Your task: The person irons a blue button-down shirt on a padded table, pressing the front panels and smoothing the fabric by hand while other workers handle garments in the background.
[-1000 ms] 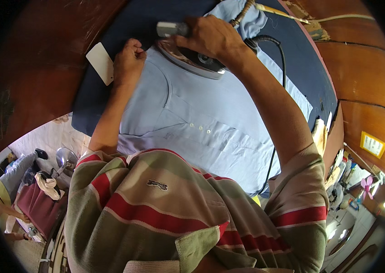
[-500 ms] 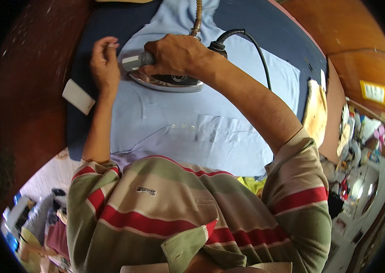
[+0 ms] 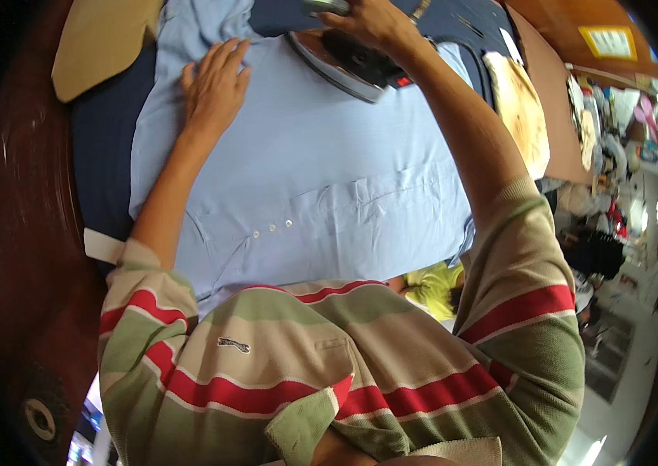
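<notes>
A light blue shirt (image 3: 306,147) lies spread across a dark blue padded surface (image 3: 104,147), three pale buttons showing near its front edge. On its far left part rests my left hand (image 3: 219,87), palm down with the fingers spread. My right hand (image 3: 379,25) is wrapped round the handle of a steam iron (image 3: 352,60) at the far middle, partly cut off by the upper edge of the picture. The iron's metal soleplate is angled over the cloth; whether it touches the cloth, I cannot tell.
A brown cardboard-like piece (image 3: 100,46) lies at the far left. The white card (image 3: 102,246) sits near my left elbow. To the right is a scorched, yellowish cloth pad (image 3: 519,116). A dark cord and hose (image 3: 421,9) run behind the iron.
My left hand has come down from a raised, curled pose to lie flat on the shirt. The iron has moved right and away, turning as it went. The whole view has shifted.
</notes>
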Motion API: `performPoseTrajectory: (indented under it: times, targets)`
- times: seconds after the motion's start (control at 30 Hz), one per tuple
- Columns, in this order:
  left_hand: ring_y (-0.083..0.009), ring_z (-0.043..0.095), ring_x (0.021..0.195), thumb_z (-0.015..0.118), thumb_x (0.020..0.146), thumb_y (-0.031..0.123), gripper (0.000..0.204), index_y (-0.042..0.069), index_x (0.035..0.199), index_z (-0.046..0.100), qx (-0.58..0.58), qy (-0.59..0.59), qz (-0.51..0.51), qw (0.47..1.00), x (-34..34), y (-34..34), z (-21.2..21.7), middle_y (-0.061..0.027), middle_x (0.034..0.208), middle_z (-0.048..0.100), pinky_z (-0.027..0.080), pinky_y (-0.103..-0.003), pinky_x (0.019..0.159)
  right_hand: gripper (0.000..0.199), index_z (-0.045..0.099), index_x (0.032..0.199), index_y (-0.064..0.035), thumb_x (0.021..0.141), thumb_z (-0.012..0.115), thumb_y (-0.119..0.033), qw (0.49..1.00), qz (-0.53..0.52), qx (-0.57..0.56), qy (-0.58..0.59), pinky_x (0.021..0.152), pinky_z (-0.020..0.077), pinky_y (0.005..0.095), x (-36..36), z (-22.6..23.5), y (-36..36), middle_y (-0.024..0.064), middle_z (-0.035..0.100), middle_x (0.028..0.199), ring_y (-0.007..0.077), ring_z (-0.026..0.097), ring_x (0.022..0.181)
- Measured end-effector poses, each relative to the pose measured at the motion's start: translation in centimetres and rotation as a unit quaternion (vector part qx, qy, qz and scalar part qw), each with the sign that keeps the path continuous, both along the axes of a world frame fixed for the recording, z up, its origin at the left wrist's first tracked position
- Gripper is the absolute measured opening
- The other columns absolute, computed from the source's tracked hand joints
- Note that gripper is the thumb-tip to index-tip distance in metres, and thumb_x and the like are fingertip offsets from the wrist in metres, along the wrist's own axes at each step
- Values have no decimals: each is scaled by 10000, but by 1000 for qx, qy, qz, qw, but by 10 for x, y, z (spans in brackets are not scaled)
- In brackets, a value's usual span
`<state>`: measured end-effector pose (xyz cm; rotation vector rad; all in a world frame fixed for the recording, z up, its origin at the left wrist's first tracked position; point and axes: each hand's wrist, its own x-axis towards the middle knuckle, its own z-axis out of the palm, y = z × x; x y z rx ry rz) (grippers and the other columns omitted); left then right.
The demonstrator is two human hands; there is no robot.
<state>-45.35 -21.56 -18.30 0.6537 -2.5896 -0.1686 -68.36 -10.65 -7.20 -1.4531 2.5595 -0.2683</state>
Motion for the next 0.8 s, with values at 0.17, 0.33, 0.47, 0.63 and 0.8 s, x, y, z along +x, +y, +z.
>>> performPoseTrajectory:
  times: [0.17,0.33,0.47,0.63,0.8]
  targets:
    - [-226,539,1065,567,845,354,296,181,1084,592,65,-107,-47,991,-82,-29,1,-12,1074,602,352,-543,902,556,659,872,5,720,606,-527,999,39,-7,-31,763,490,439,-4,13,12,241,637,880,370,621,860]
    - [-258,509,1078,481,873,402,293,177,1041,563,57,-194,-92,975,-96,-52,-20,-37,1114,555,366,-517,853,562,655,859,5,713,602,-535,986,136,80,-52,742,494,437,-17,14,89,238,638,875,362,626,835]
    - [-261,520,1060,436,894,401,308,163,1033,574,70,-238,-91,964,-111,-70,-24,-42,1098,561,363,-524,857,645,644,903,0,701,589,-610,990,128,59,-31,736,483,444,-34,13,139,240,634,826,376,618,820]
    - [-231,523,1064,422,892,401,324,162,1040,584,77,-251,-168,950,-116,-78,-3,-39,1074,571,353,-520,864,646,615,972,15,746,567,-588,994,-48,93,5,757,485,431,-73,5,189,243,631,879,367,620,827]
    - [-214,531,1033,567,772,461,367,188,1014,607,2,-313,-117,943,-58,-107,44,-8,1036,585,317,-486,892,521,631,907,-4,780,584,-506,992,115,-29,-33,592,487,367,-72,2,159,175,624,686,282,620,608]
